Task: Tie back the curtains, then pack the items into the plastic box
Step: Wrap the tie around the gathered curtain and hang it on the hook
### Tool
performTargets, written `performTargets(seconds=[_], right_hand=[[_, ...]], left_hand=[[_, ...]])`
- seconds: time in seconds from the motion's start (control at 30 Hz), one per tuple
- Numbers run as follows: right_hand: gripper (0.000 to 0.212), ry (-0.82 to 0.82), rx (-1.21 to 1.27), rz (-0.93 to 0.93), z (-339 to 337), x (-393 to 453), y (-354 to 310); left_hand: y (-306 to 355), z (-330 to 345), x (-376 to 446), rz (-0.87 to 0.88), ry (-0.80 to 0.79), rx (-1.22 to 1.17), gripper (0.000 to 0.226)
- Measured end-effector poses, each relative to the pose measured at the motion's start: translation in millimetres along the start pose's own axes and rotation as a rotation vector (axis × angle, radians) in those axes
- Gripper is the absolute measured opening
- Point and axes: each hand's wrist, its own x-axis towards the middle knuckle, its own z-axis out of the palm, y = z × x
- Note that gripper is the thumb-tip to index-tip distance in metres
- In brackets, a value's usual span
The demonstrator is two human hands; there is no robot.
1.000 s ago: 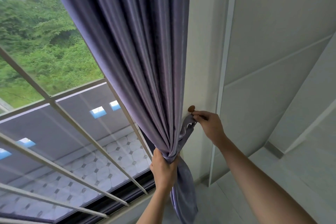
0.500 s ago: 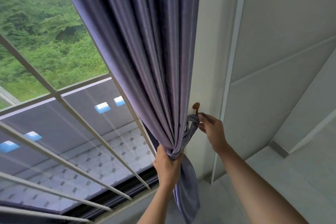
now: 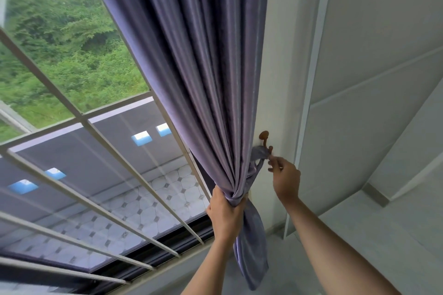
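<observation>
Beside the barred window (image 3: 100, 141), the left hand (image 3: 226, 217) clenches the gathered purple curtain (image 3: 203, 67). Just above, the right hand (image 3: 285, 181) pinches the tieback (image 3: 258, 154) looped on the brown wall hook (image 3: 264, 138).

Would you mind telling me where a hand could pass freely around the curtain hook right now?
Free: the bare wall above the hook, between the curtain and the white trim. Crowded: at and below the hook, where the tieback, the right hand and the left hand gripping the gathered curtain sit close together.
</observation>
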Motion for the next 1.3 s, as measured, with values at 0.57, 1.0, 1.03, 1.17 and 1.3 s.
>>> performTargets(seconds=[0.57, 1.0, 1.03, 1.17, 1.3], right_hand=[[0.019, -0.637, -0.275, 0.210, 3.8, -86.3, 1.9], [0.021, -0.743, -0.405, 0.250, -25.2, -73.8, 11.7], [0.023, -0.739, -0.409, 0.231, -26.7, -74.1, 7.4], [0.028, -0.750, -0.505, 0.248, -25.2, -93.1, 1.7], [0.027, -0.768, -0.523, 0.280, -16.4, -111.7, -11.2]], left_hand=[[-50.8, -19.9, 2.0, -0.133, -0.502, 0.078, 0.052], [-100.4, -2.3, -32.0, -0.019, -0.546, 0.465, 0.027], [-90.7, 0.4, -34.8, -0.002, -0.536, 0.420, 0.026], [-58.5, 11.3, -25.0, 0.109, -0.480, 0.352, 0.016], [-46.0, 13.6, -12.7, 0.151, -0.378, 0.420, 0.034]])
